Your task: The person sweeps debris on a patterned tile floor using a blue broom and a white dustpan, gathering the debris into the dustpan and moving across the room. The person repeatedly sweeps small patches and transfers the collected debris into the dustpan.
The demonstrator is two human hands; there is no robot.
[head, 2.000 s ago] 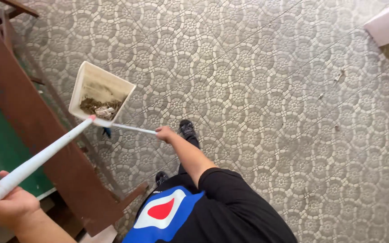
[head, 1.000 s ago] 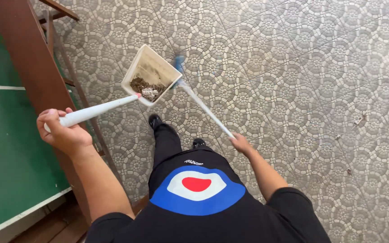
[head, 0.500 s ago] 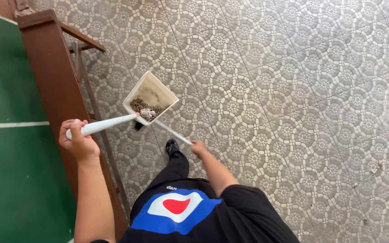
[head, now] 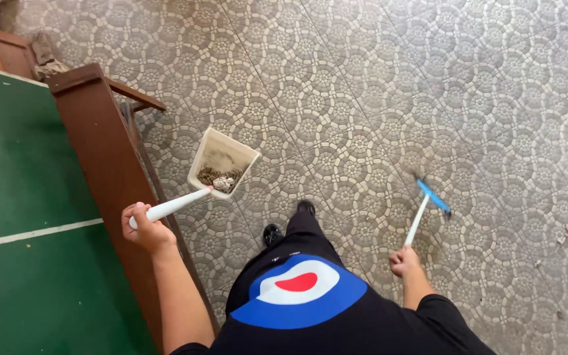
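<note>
A grey patterned tile floor spreads wide and open on the right, while a green table with brown wooden edge borders the left. The left hand is closed around the white handle of a cream plastic dustpan with debris. The right hand grips a white-handled blue broom.

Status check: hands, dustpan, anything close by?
Left hand gripping dustpan handle, debris inside. Right hand gripping broom, head on floor. Green table close at left.

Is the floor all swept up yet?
Not quite. The white dustpan in the left hand already holds a pile of dirt. The right hand holds the blue-headed broom against the tiles. Bits of debris lie farther right.
</note>
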